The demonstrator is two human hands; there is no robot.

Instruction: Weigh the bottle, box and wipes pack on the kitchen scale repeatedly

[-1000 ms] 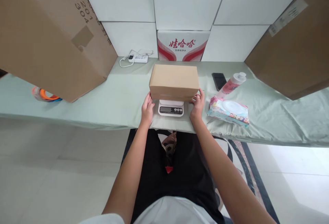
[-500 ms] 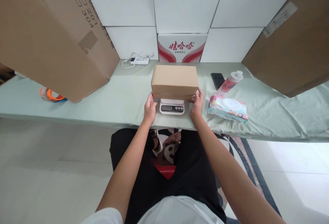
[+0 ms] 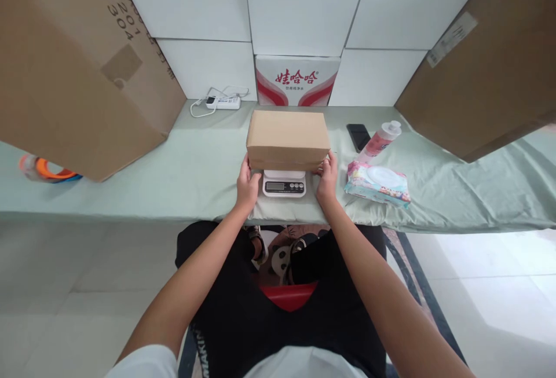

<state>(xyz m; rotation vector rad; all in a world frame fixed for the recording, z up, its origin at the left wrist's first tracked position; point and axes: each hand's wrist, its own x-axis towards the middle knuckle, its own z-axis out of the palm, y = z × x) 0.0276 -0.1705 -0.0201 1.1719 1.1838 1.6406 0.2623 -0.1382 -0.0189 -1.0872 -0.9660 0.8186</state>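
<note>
A closed brown cardboard box (image 3: 288,135) rests on, or just above, a small white kitchen scale (image 3: 284,187); the contact is hidden under the box. The scale's grey display and round buttons face me. At the box's lower left corner, my left hand (image 3: 248,186) curls its fingers against the side, thumb toward the scale. My right hand (image 3: 327,178) grips the lower right corner, with some fingertips hidden behind or beneath the box.
To the right lie a wet wipes pack (image 3: 379,183), a bottle (image 3: 381,140) and a phone (image 3: 358,136). A power strip (image 3: 223,102) is at the back left. Large cartons (image 3: 125,117) (image 3: 469,100) flank the table (image 3: 174,184). Tape rolls (image 3: 47,169) sit far left.
The camera view has shifted, so the table items appear slightly further left. Both hands stay at the box's lower corners, and the box keeps its place over the scale. My legs have shifted.
</note>
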